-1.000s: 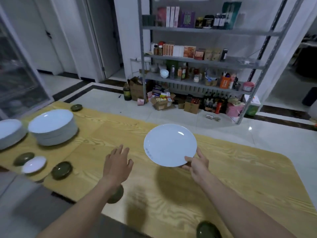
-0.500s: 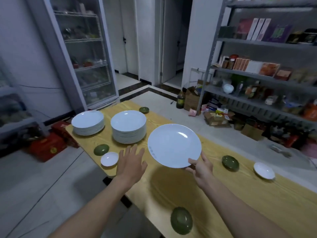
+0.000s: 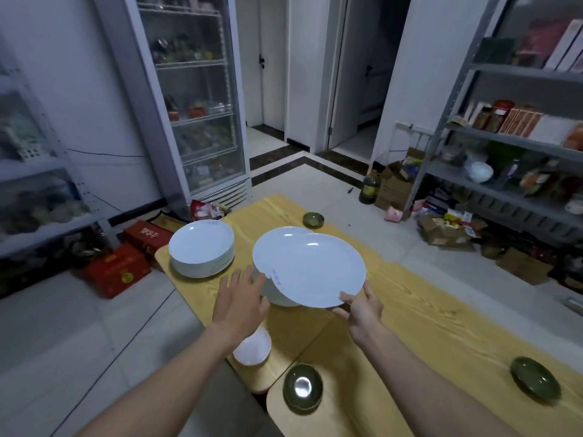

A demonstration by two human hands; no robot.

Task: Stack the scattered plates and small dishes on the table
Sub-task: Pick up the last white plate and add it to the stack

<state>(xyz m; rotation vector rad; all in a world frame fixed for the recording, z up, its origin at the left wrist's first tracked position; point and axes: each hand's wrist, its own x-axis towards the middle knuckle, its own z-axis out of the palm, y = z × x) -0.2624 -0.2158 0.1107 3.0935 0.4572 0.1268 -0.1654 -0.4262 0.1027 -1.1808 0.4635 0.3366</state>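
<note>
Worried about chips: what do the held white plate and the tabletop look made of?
The white plate looks like glazed ceramic or porcelain: glossy face, small light glint; melamine is possible. The tabletop looks like light wood or laminate: bold grain lines.

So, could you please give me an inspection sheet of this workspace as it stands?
Surface: wooden table, wood grain showing.
Job's things: white plate held over near stack; second stack left of it; small white dish; three green dishes apart.
Clutter: red boxes, cardboard boxes, bottle on floor.
Hands: right hand pinches plate's near rim; left hand open beside near stack.
Cables: dark cable along left wall.
Surroundings: glass-door fridge, metal shelving.
</note>
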